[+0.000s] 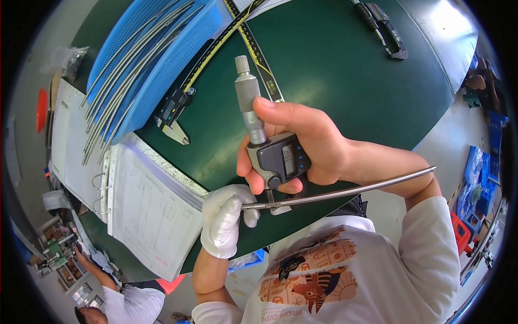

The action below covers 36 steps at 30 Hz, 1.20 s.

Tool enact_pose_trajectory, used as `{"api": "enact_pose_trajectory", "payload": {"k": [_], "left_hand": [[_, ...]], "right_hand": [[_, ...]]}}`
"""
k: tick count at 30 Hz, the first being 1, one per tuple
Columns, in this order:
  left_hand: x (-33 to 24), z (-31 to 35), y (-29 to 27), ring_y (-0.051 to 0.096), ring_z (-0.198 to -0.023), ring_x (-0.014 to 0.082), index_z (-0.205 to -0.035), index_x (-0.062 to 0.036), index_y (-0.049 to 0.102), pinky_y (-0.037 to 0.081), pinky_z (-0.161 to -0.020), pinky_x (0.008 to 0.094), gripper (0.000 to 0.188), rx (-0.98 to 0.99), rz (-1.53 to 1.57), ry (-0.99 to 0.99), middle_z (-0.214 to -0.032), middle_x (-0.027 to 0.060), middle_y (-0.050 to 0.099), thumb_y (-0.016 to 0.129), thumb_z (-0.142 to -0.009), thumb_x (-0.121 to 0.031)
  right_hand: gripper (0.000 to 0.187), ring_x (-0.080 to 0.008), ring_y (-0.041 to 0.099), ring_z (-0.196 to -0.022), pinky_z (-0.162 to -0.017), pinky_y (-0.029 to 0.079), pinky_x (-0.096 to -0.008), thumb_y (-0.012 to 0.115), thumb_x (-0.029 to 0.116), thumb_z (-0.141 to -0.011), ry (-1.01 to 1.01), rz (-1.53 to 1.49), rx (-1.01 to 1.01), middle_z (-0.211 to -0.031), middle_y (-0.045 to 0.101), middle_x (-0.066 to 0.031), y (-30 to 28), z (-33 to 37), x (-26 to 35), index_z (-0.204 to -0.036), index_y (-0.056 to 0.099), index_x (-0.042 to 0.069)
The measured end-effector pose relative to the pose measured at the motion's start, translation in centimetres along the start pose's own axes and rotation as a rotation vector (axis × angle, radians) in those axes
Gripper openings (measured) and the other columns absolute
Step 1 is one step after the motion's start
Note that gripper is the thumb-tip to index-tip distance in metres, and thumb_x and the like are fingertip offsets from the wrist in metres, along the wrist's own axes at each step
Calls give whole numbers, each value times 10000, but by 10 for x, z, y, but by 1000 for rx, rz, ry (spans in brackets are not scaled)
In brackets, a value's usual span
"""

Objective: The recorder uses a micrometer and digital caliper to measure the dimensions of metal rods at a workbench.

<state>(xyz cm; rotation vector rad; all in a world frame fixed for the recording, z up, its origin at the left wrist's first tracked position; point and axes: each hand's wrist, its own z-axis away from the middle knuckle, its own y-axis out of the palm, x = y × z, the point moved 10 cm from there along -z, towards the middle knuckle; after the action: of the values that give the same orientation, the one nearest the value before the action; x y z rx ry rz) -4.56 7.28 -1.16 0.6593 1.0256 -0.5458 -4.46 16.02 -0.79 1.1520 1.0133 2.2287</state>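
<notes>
My right hand (318, 141) is closed around a digital micrometer (265, 152), its thumb against the knurled sleeve and its frame tucked among the fingers. A thin metal rod (356, 188) runs slantwise below it, the long end reaching up and right past my forearm. In a white glove, my left hand (222, 220) pinches the rod near its left end. The micrometer's measuring end meets the rod just right of the glove; whether both jaws touch it I cannot tell.
On the green table (334, 75), a blue basket (167, 75) holds several thin rods (135, 67). A digital caliper (175, 105) and a ruler-like scale (259, 59) lie crossed. Another micrometer (386, 32) rests far right. An open ring binder (151, 210) lies left. A person (135, 302) works lower left.
</notes>
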Motion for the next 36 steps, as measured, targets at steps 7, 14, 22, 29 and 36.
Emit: {"api": "enact_pose_trajectory", "payload": {"k": [7,14,22,29,36], "left_hand": [[5,2,2,434,-508,112,-714,23,513,335,-489,231,362,-78,51,-115,-561,52,475,443,-847,-307],[9,-1,12,435,-506,104,-855,34,553,339,-491,225,380,-32,-72,-167,-584,41,496,411,-862,-318],[9,-2,14,445,-508,104,-931,38,554,352,-496,224,391,18,-116,-145,-592,43,506,412,-862,-319],[11,-1,11,449,-513,109,-870,39,555,346,-494,232,375,-2,-96,-136,-579,39,499,432,-855,-315],[8,-5,16,455,-516,111,-745,16,529,350,-496,238,337,-6,-64,-122,-570,33,490,451,-847,-296]], "right_hand": [[727,-147,419,-365,-352,342,-219,213,575,-828,11,-81,15,-683,588,-164,1,-2,-3,-851,554,-66],[630,-132,392,-367,-410,350,-233,308,531,-823,15,-125,37,-654,588,-123,6,3,-2,-820,563,-45],[681,-132,411,-347,-349,348,-219,299,567,-814,-15,16,0,-655,594,-157,3,-1,-2,-807,569,-59],[698,-132,414,-355,-365,350,-215,282,576,-812,19,-102,22,-666,592,-157,6,1,-5,-818,562,-64],[705,-128,413,-359,-375,357,-210,246,577,-821,-32,-8,36,-676,596,-144,5,1,0,-835,557,-56]]}}
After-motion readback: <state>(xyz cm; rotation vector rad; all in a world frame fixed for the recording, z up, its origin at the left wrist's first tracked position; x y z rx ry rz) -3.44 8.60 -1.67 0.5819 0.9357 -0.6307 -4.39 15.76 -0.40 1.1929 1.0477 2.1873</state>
